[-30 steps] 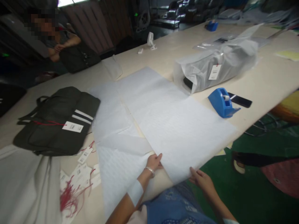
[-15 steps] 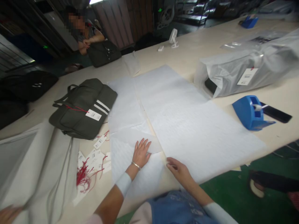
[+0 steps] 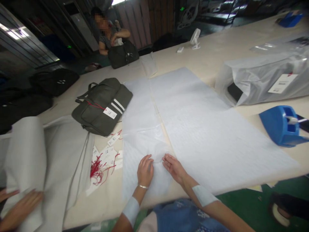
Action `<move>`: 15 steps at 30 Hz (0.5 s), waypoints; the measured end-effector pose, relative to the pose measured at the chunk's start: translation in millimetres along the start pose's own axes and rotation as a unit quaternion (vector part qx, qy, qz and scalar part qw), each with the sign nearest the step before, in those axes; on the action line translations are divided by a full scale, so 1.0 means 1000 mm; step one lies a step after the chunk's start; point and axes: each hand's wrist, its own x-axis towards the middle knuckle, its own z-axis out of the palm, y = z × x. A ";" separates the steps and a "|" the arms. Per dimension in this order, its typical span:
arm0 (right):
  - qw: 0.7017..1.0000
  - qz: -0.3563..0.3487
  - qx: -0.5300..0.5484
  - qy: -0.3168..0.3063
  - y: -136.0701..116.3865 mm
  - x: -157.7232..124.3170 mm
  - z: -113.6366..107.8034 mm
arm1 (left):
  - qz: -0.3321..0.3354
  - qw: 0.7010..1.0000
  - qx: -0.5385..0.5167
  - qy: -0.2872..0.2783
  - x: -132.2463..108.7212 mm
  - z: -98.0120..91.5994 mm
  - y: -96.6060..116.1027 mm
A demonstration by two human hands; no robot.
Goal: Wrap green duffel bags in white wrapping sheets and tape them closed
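A thin translucent white sheet (image 3: 142,145) lies on the table in front of me, its near part wrinkled. My left hand (image 3: 145,170) has its fingers curled at a loose edge of it, thumb close to the fingertips. Facing it, my right hand (image 3: 174,167) pinches the same edge, which bows a little between the two hands. To the right, past a narrow strip of bare table, a larger white sheet (image 3: 205,129) lies flat. A dark olive bag (image 3: 102,106) with two white stripes and a hang tag (image 3: 110,112) rests on the left.
Loose tags with red strings (image 3: 98,170) lie left of my hands. A co-worker's hands (image 3: 24,206) hold a pale sheet (image 3: 25,154) at lower left. On the right are a blue tape dispenser (image 3: 280,125) and a plastic-wrapped bag (image 3: 263,80). Another person (image 3: 113,35) stands across the table.
My left hand, earlier spread flat on the sheet, now curls at its edge. My right hand has come closer to it. The co-worker's hands have lifted the pale sheet. My view has shifted left.
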 end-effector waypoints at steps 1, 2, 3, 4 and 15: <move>1.000 0.003 -0.007 -0.001 0.001 -0.003 0.002 | 0.010 1.000 0.018 0.011 -0.003 -0.005 -0.003; 1.000 0.000 -0.026 0.001 0.003 -0.005 0.002 | 0.017 0.999 0.036 0.025 -0.002 -0.011 -0.006; 0.998 -0.011 -0.059 0.005 0.005 -0.007 0.001 | 0.023 0.997 0.053 0.043 0.001 -0.016 -0.008; 0.994 -0.030 -0.102 0.009 0.006 -0.007 -0.001 | 0.030 0.995 0.072 0.056 0.009 -0.022 -0.009; 0.833 -0.270 -0.483 -0.031 0.020 -0.011 -0.040 | 0.167 0.874 0.307 -0.337 0.197 -0.005 -0.003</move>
